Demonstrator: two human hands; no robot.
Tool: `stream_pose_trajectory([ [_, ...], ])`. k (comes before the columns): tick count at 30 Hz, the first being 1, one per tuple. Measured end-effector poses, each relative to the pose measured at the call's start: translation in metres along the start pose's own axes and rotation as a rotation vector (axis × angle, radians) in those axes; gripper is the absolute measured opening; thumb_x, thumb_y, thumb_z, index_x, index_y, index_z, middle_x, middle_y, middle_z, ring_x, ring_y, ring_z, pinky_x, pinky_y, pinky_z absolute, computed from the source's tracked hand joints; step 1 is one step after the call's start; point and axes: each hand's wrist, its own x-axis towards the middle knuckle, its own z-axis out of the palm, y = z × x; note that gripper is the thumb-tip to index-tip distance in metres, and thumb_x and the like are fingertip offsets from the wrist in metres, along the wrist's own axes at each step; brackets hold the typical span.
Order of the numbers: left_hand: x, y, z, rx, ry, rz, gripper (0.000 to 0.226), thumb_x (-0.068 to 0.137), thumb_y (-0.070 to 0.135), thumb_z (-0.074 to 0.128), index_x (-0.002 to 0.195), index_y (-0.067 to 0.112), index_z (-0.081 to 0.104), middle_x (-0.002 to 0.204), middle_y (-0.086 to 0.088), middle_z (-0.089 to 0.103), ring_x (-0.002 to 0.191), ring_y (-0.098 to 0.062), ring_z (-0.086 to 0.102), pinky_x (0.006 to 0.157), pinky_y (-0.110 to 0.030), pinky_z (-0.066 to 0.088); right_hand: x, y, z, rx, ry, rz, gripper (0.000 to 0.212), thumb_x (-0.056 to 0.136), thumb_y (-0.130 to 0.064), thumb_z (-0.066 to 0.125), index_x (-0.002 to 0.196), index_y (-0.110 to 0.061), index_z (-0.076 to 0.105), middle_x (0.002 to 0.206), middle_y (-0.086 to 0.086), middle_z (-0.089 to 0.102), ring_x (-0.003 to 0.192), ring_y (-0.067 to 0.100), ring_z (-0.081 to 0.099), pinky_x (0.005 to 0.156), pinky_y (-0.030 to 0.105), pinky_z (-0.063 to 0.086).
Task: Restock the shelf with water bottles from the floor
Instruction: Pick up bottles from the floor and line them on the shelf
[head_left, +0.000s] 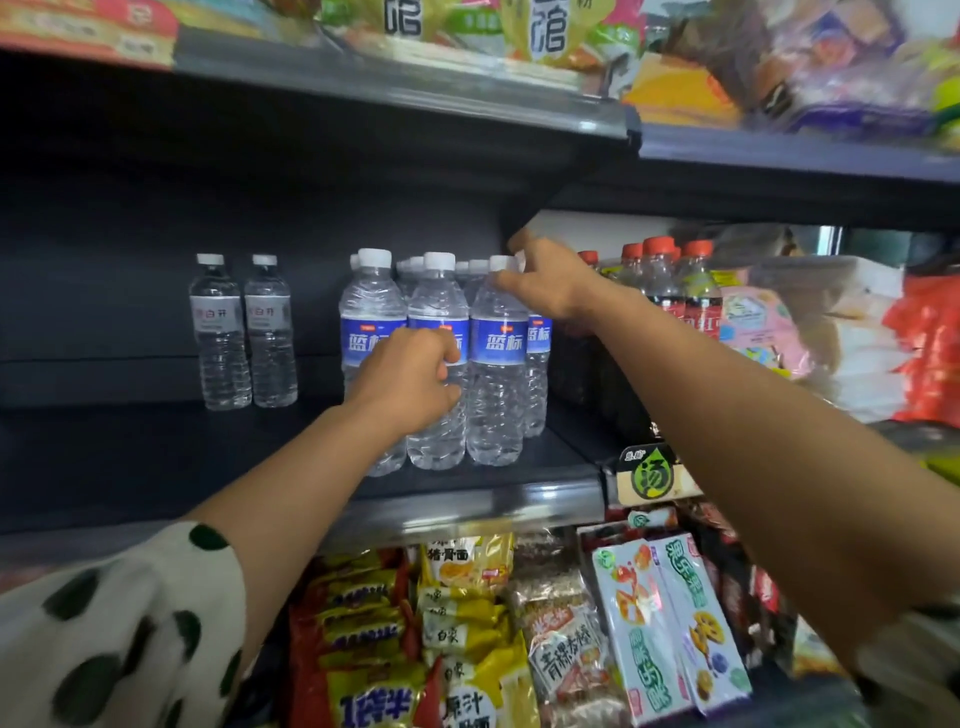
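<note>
Several blue-labelled water bottles (496, 358) stand in rows on the dark shelf (156, 457), right of centre. My left hand (410, 382) is curled round the body of a front-row bottle (436, 441), covering its label. My right hand (545, 283) reaches over the group's right side, fingers at the white cap and neck of a bottle (537, 364) in the right-hand row. Two white-labelled water bottles (244, 332) stand apart, further left and back.
Dark drink bottles with orange caps (670, 280) stand just right of the water. The upper shelf edge (467, 98) hangs low over the bottles. Snack packets (467, 623) fill the shelf below. The shelf's left part is bare.
</note>
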Motion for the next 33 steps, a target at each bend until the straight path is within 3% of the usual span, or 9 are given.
stream_pose_trajectory([
  [3, -0.013, 0.000, -0.006, -0.016, -0.012, 0.029, 0.029, 0.080, 0.017, 0.070, 0.108, 0.020, 0.064, 0.095, 0.002, 0.064, 0.095, -0.023, 0.061, 0.086, -0.038, 0.052, -0.028, -0.011, -0.001, -0.081, 0.003, 0.001, 0.049, 0.092, -0.028, 0.055, 0.131, -0.004, 0.040, 0.120, 0.019, 0.059, 0.110, 0.033, 0.055, 0.088, 0.033, 0.043],
  [9, -0.069, -0.008, -0.010, -0.122, -0.096, 0.126, 0.033, 0.078, 0.015, 0.072, 0.110, 0.017, 0.063, 0.102, -0.004, 0.066, 0.097, -0.026, 0.061, 0.088, -0.040, 0.051, -0.114, -0.044, 0.015, -0.186, -0.006, 0.057, 0.049, 0.089, -0.025, 0.057, 0.130, -0.006, 0.040, 0.108, 0.021, 0.063, 0.100, 0.036, 0.059, 0.084, 0.039, 0.047],
  [16, -0.169, -0.036, 0.031, -0.135, -0.308, 0.196, 0.031, 0.075, 0.020, 0.074, 0.104, 0.018, 0.064, 0.101, -0.004, 0.066, 0.094, -0.026, 0.063, 0.082, -0.039, 0.053, -0.250, -0.065, 0.081, -0.275, -0.208, 0.178, 0.047, 0.088, -0.024, 0.057, 0.129, -0.008, 0.041, 0.116, 0.019, 0.061, 0.104, 0.037, 0.058, 0.077, 0.038, 0.044],
  [21, -0.231, -0.058, 0.098, -0.163, -0.507, 0.211, 0.037, 0.076, 0.021, 0.073, 0.111, 0.016, 0.063, 0.103, -0.004, 0.067, 0.095, -0.024, 0.063, 0.079, -0.033, 0.051, -0.334, -0.047, 0.149, -0.326, -0.434, 0.254, 0.056, 0.091, -0.028, 0.054, 0.140, -0.008, 0.032, 0.118, 0.020, 0.057, 0.105, 0.036, 0.056, 0.079, 0.038, 0.043],
  [24, -0.275, -0.076, 0.150, -0.183, -0.645, 0.170, 0.036, 0.078, 0.022, 0.072, 0.113, 0.016, 0.063, 0.103, -0.003, 0.066, 0.095, -0.025, 0.063, 0.078, -0.034, 0.052, -0.382, -0.029, 0.199, -0.310, -0.561, 0.303, 0.050, 0.090, -0.026, 0.053, 0.134, -0.007, 0.036, 0.118, 0.019, 0.056, 0.104, 0.038, 0.056, 0.077, 0.041, 0.045],
  [29, -0.380, -0.122, 0.259, -0.199, -0.878, 0.061, 0.025, 0.078, 0.018, 0.069, 0.103, 0.015, 0.064, 0.102, -0.008, 0.066, 0.096, -0.030, 0.062, 0.076, -0.040, 0.052, -0.487, 0.014, 0.312, -0.202, -0.779, 0.392, 0.037, 0.090, -0.021, 0.053, 0.123, -0.009, 0.045, 0.116, 0.016, 0.057, 0.103, 0.036, 0.058, 0.071, 0.037, 0.045],
  [31, -0.432, -0.144, 0.308, -0.188, -0.977, 0.003, 0.017, 0.078, 0.016, 0.068, 0.094, 0.012, 0.064, 0.098, -0.011, 0.066, 0.094, -0.031, 0.062, 0.076, -0.041, 0.052, -0.540, 0.031, 0.362, -0.181, -0.864, 0.426, 0.040, 0.090, -0.020, 0.054, 0.126, -0.008, 0.044, 0.119, 0.017, 0.055, 0.104, 0.036, 0.057, 0.066, 0.036, 0.039],
  [33, -0.483, -0.167, 0.355, -0.186, -1.057, -0.047, 0.013, 0.078, 0.015, 0.069, 0.089, 0.009, 0.064, 0.091, -0.010, 0.067, 0.089, -0.031, 0.063, 0.073, -0.041, 0.052, -0.594, 0.046, 0.410, -0.155, -0.962, 0.451, 0.050, 0.090, -0.020, 0.055, 0.135, -0.008, 0.038, 0.127, 0.018, 0.051, 0.112, 0.037, 0.053, 0.074, 0.040, 0.044],
])
